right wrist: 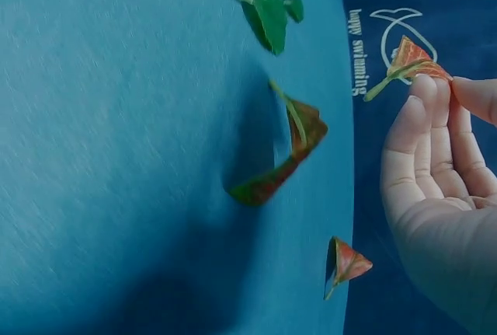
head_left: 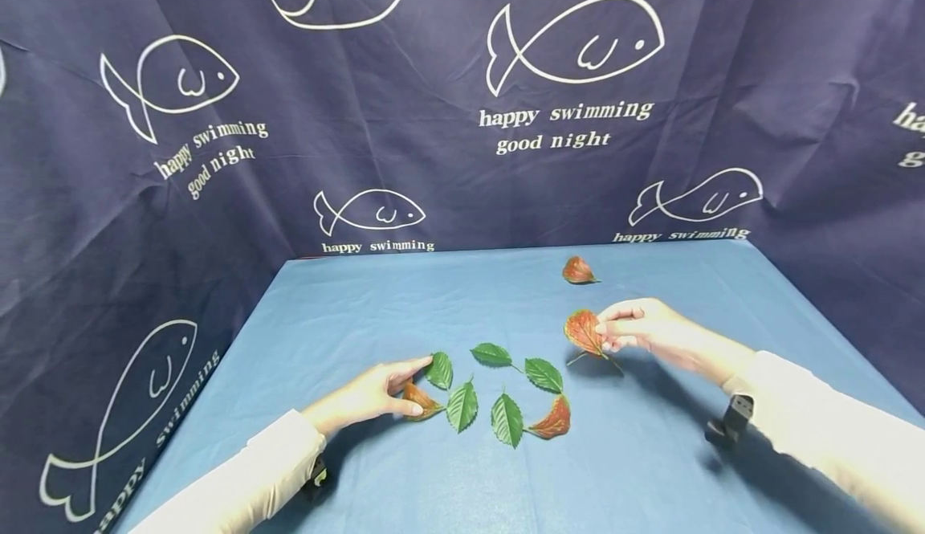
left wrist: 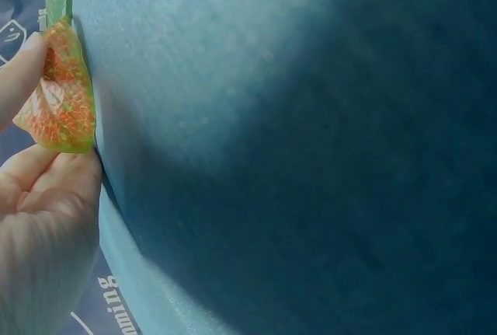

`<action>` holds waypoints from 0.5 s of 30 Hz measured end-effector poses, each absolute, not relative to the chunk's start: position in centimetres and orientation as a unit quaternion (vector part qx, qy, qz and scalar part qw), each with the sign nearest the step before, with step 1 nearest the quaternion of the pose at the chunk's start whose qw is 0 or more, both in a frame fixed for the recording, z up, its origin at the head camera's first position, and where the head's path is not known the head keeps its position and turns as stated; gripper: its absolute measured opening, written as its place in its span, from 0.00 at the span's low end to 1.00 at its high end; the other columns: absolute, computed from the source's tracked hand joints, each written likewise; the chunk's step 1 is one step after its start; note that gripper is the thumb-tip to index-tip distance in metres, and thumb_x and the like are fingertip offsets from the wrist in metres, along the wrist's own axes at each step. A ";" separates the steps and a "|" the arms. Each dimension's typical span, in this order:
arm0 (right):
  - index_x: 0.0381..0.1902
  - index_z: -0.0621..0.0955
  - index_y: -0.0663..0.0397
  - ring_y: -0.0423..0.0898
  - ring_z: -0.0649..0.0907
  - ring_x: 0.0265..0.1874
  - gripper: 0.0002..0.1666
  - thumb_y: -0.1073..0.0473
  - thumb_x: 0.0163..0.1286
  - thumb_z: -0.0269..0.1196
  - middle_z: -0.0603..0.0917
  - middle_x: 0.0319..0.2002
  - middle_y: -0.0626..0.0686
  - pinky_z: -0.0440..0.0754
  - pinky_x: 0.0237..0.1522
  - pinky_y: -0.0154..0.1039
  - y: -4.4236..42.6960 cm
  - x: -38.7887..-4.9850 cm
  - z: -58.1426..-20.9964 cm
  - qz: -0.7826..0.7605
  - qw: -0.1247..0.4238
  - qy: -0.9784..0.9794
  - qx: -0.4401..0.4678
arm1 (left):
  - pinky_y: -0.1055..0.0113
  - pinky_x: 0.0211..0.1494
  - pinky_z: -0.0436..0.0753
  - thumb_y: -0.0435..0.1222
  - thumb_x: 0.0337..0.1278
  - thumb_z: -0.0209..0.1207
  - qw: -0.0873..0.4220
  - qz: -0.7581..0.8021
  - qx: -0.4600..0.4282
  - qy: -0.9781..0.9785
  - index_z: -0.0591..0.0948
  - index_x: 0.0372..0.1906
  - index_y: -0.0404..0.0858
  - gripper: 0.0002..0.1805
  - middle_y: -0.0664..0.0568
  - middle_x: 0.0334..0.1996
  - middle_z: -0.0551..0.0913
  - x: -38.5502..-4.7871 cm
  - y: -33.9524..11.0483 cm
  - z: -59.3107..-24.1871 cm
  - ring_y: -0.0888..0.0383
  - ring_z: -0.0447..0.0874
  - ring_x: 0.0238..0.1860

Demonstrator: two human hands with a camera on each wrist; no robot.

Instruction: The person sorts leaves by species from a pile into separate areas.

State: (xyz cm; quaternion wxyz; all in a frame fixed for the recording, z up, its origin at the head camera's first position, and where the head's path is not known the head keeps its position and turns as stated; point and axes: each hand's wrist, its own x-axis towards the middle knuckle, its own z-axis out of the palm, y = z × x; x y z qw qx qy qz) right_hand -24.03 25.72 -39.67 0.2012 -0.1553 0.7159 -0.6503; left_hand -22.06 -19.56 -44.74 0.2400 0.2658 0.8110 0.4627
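Observation:
My right hand [head_left: 643,327] pinches a red leaf [head_left: 582,330] with a green edge, held above the cloth between thumb and fingertips. In the right wrist view its stem [right wrist: 380,90] points away from the hand. A curled red-green leaf [right wrist: 268,186] lies on the cloth near that hand. On the left, my left hand [head_left: 372,396] rests with thumb and forefinger spread. Its thumb touches an orange-red leaf [head_left: 426,402]; the forefinger tip reaches the edge of a green leaf [head_left: 440,372]. The left wrist view shows the orange leaf [left wrist: 66,109] between thumb and fingers.
Near the middle of the blue-covered table [head_left: 347,301] lie green leaves [head_left: 462,407], [head_left: 507,420], [head_left: 491,354], [head_left: 543,374] and a red leaf [head_left: 553,419]. One more red leaf [head_left: 577,270] lies toward the back. A dark fish-print curtain [head_left: 448,116] surrounds the table.

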 end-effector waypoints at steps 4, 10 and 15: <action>0.40 0.84 0.50 0.37 0.84 0.30 0.10 0.67 0.70 0.58 0.86 0.29 0.45 0.85 0.39 0.32 25.9 -25.3 -39.5 -0.644 0.205 0.722 -0.146 | 0.48 0.74 0.58 0.33 0.55 0.67 0.241 0.465 0.264 0.810 0.59 0.73 0.31 0.43 0.36 0.73 0.57 -22.1 -19.7 -45.0 0.41 0.52 0.75; 0.39 0.85 0.47 0.37 0.85 0.32 0.10 0.65 0.71 0.58 0.87 0.31 0.44 0.85 0.42 0.32 26.3 -26.6 -39.4 -0.642 0.200 0.730 -0.123 | 0.48 0.74 0.57 0.33 0.55 0.67 0.247 0.475 0.264 0.802 0.59 0.73 0.31 0.43 0.36 0.73 0.57 -22.1 -19.7 -45.4 0.41 0.51 0.75; 0.40 0.84 0.47 0.38 0.85 0.33 0.09 0.64 0.71 0.59 0.87 0.31 0.45 0.86 0.42 0.32 26.3 -27.3 -39.5 -0.639 0.188 0.737 -0.111 | 0.48 0.74 0.57 0.33 0.54 0.67 0.243 0.476 0.260 0.804 0.59 0.73 0.30 0.43 0.36 0.73 0.57 -22.2 -19.6 -45.0 0.41 0.51 0.75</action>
